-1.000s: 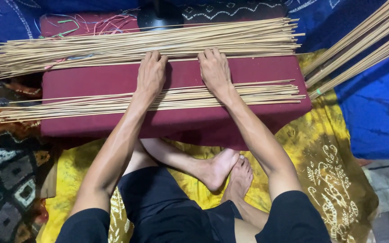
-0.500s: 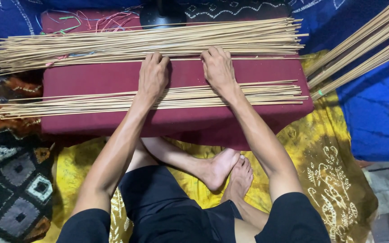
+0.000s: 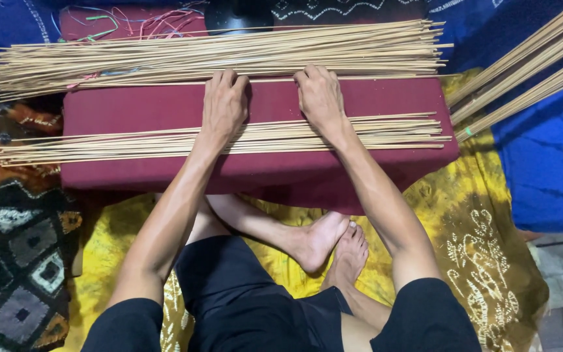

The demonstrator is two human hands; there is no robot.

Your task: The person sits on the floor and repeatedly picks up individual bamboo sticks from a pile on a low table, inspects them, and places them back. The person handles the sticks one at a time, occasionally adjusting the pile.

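Thin bamboo sticks (image 3: 216, 55) lie in a big far pile and a smaller near row (image 3: 333, 133) on the maroon cushion (image 3: 131, 111), left hand (image 3: 224, 104) and right hand (image 3: 320, 98) flat between, fingers spread, gripping nothing.

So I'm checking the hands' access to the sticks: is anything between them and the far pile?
Nothing visible is. The left hand and right hand lie palm down on the maroon cushion, fingertips at the near edge of the far pile of thin sticks. The nearer pile passes under the wrists.
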